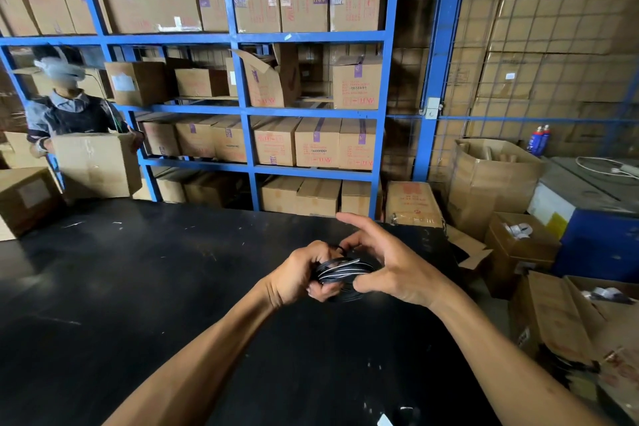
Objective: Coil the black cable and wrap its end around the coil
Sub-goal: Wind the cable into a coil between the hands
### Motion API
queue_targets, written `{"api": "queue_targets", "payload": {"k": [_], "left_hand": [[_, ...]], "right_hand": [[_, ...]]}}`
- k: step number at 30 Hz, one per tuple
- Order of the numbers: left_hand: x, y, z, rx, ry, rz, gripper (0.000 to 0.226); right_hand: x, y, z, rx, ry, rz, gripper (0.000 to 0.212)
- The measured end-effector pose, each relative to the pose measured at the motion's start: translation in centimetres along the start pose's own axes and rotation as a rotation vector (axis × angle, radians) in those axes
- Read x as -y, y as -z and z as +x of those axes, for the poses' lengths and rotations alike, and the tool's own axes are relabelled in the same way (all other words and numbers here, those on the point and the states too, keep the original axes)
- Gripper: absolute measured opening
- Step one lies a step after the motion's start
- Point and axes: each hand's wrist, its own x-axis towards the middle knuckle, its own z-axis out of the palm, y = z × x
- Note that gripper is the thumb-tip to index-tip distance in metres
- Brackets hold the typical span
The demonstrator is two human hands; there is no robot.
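Warehouse worktop (138, 287): left hand (297, 275) grip pinches the light, springy black cable coil (342, 273); right hand (390, 266) fingers spread beside it.

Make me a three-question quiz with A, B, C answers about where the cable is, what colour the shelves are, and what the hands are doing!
1. Where is the black cable?
A. On a shelf
B. Between the two hands, above the black table
C. In a box on the floor

2. What colour is the shelf frame?
A. Blue
B. Red
C. Green

3. How does the left hand hold the cable?
A. Flat and open, away from it
B. Closed around the coil
C. Pointing at the shelves

Answers:
1 B, the coil sits between the left hand and right hand over the dark tabletop.
2 A, its posts and beams are blue.
3 B, its fingers curl around the bundled loops.
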Motion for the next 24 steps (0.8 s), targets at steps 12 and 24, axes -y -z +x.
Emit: {"api": "queue_targets", "payload": {"k": [12,24], "left_hand": [[1.1,-2.0,1.5,-0.688,-0.220,-0.115,0.032],[2.1,-3.5,2.1,-0.710,-0.252,-0.212,0.026]], "right_hand": [[-2.9,-1.8,1.2,-0.455,0.081,0.117,0.034],[-0.5,-4.0,2.2,-0.981,-0.022,0.635,0.024]]}}
